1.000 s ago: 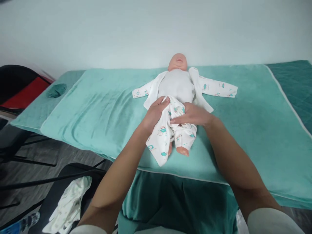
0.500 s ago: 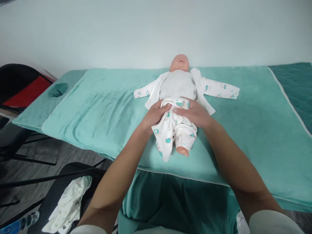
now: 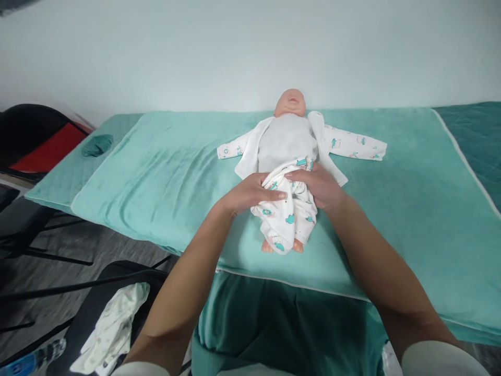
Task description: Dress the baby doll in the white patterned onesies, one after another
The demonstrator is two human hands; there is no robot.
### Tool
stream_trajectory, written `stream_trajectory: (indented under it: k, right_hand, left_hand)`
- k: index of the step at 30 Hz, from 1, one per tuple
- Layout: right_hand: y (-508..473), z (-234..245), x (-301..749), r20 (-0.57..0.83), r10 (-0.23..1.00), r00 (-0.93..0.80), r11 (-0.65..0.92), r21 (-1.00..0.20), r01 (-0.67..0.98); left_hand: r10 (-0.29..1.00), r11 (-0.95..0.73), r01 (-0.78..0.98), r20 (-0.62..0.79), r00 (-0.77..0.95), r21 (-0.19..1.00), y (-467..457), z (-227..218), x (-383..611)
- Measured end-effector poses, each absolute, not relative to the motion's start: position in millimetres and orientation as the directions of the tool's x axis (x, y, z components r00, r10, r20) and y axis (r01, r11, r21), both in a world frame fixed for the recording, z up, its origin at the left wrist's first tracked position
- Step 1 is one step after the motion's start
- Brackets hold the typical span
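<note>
A baby doll (image 3: 290, 107) lies on its back, head toward the wall, feet toward me. It wears a white undershirt (image 3: 287, 140) and an open printed jacket (image 3: 354, 142) with both sleeves spread. White printed baby pants (image 3: 287, 219) lie bunched over its hips and legs, with both feet showing below the hem. My left hand (image 3: 256, 193) grips the pants at the left side, thumb on top of the cloth. My right hand (image 3: 318, 185) pinches the waist at the right, its thumb over the fabric. Fingers beneath the cloth are hidden.
The doll rests on a padded bed (image 3: 168, 172) with a green cover, set against a white wall. Lower left, a black chair (image 3: 82, 318) holds folded printed cloth (image 3: 113, 324). A plastic bottle (image 3: 35, 360) lies beside it. Another chair (image 3: 43, 141) stands far left.
My left hand has moved down and slightly right, drawing the left side of the pants inward. The left pant leg has bunched up, and a second foot now shows.
</note>
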State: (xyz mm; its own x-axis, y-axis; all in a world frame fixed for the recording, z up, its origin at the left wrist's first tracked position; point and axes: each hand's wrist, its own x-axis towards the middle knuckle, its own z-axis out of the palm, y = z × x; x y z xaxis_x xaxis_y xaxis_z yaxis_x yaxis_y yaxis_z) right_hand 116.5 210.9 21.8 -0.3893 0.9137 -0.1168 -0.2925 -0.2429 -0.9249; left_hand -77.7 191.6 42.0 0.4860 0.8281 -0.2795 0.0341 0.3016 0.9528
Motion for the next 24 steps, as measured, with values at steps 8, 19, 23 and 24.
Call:
stream_trajectory:
  k: [8, 19, 23, 24]
  right_hand:
    - [213, 30, 129, -0.012, 0.726, -0.688, -0.100, -0.991, -0.088]
    - [209, 23, 116, -0.133, 0.881, -0.453, -0.302, -0.896, -0.324]
    - [209, 25, 117, -0.099, 0.889, -0.446, -0.272, -0.899, -0.342]
    - [209, 25, 118, -0.085, 0.883, -0.462, -0.256, -0.912, -0.321]
  left_hand:
    - [0.957, 0.194, -0.366, -0.093, 0.276, 0.910, 193, 26, -61]
    - [0.867, 0.282, -0.073, -0.221, 0.447, 0.957, 192, 33, -73]
    - [0.894, 0.270, -0.132, -0.197, 0.404, 0.954, 189, 36, -67]
    - [0.917, 0.247, -0.194, -0.165, 0.363, 0.949, 187, 37, -64]
